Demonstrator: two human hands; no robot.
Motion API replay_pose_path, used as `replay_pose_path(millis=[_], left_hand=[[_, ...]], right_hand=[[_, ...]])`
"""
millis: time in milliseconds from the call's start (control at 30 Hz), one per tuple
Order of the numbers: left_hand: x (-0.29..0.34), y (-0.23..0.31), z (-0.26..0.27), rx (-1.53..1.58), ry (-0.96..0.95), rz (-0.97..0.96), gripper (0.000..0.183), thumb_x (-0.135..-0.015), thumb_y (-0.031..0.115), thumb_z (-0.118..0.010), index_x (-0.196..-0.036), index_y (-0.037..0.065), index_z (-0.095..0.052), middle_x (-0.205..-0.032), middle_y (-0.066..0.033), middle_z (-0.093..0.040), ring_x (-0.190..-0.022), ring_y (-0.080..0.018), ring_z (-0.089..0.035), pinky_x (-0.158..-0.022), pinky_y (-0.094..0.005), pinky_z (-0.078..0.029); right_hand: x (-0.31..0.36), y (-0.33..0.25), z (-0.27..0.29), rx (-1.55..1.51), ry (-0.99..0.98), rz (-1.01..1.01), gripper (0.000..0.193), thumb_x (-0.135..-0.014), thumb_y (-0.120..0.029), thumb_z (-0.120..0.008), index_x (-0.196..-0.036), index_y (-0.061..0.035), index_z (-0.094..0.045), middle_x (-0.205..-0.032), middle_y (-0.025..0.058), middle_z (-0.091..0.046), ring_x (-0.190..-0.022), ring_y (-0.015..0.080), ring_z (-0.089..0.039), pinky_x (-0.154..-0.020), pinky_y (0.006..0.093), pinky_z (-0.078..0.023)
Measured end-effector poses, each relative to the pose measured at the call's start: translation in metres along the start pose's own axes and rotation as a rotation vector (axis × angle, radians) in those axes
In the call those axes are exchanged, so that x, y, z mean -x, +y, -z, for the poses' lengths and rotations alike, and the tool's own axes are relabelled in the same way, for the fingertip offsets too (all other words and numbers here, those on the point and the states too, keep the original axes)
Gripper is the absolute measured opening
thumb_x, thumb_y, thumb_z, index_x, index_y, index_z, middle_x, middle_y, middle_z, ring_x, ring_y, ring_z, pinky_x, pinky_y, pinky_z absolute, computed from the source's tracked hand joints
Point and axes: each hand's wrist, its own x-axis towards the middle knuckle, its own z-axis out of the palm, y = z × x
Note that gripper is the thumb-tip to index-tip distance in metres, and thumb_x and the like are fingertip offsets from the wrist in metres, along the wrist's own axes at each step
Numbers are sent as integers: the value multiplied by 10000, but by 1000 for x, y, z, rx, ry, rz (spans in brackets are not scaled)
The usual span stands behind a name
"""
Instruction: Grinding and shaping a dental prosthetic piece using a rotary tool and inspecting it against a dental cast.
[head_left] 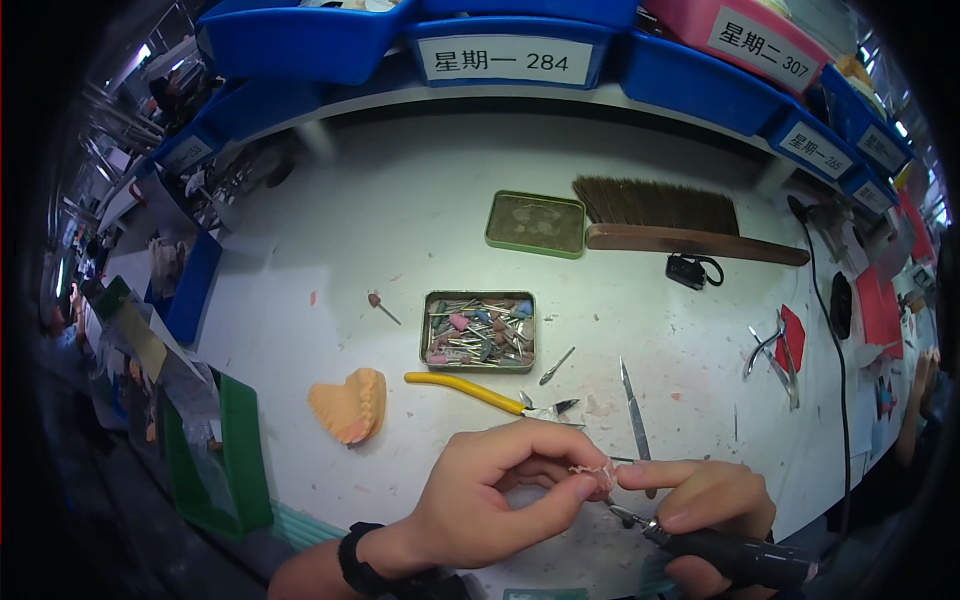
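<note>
My left hand [495, 490] pinches a small pink denture piece [604, 482] between thumb and forefinger. In my right hand [715, 498] is a black rotary handpiece [750, 558], its metal tip against or just beside the pink piece. The right forefinger also reaches to the piece. Beyond the left hand lie cutting pliers [470, 390] with yellow handles. An orange-tan dental cast [345, 405] rests to their left. Behind the pliers stands an open tin [480, 368] full of grinding burs [478, 325]. A slim metal hand tool [635, 408] points away from my hands.
Loose burs lie left of the tin and right of it [557, 366]. Farther back are a tin lid [535, 222] and a bench brush [690, 240]. Pliers [785, 355] lie at right, near a black cable [838, 400]. Blue bins [700, 85] line the shelf; a green bin [240, 450] stands left.
</note>
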Motion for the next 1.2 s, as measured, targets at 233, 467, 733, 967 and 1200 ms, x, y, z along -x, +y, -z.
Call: replay_pose_path(millis=[233,467,733,967,1200], left_hand=[[3,1,-7,-196,-6,-38,313,-849,-24,-599,-1154,-52,-538,-1033,-124,-651,-944,-157,-645,-831,-244,-513],[2,0,-7,-275,-23,-121,346,-831,-16,-628,-1164,-42,-538,-940,-119,-689,-935,-165,-658,-806,-231,-513],[5,1,-7,-269,-13,-118,303,-813,-68,-612,-1101,-103,-525,-911,-178,-680,-870,-180,-663,-780,-271,-515],[6,5,-8,-319,-25,-138,309,-807,-71,-613,-1101,-103,-524,-916,-173,-681,-870,-179,-664,-783,-269,-513],[8,7,-10,-307,-6,-108,317,-798,-89,-605,-1104,-103,-524,-924,-178,-678,-877,-191,-665,-788,-272,-518]], right_hand=[[-1,5,3,87,18,164,255,-799,-124,-605,-996,19,-528,-796,154,-590,-837,328,-635,-891,525,-469],[-2,3,2,161,34,178,237,-781,-102,-626,-981,-7,-541,-742,135,-597,-807,351,-653,-808,484,-522],[-5,3,-4,300,44,220,250,-786,-74,-682,-983,-33,-534,-764,134,-611,-867,382,-657,-732,419,-555],[-4,2,-4,333,22,216,249,-785,-75,-685,-979,-34,-534,-770,138,-617,-874,381,-657,-719,400,-559],[-2,1,-2,307,-56,143,275,-784,-115,-692,-979,-11,-529,-794,141,-601,-922,372,-635,-831,421,-518]])
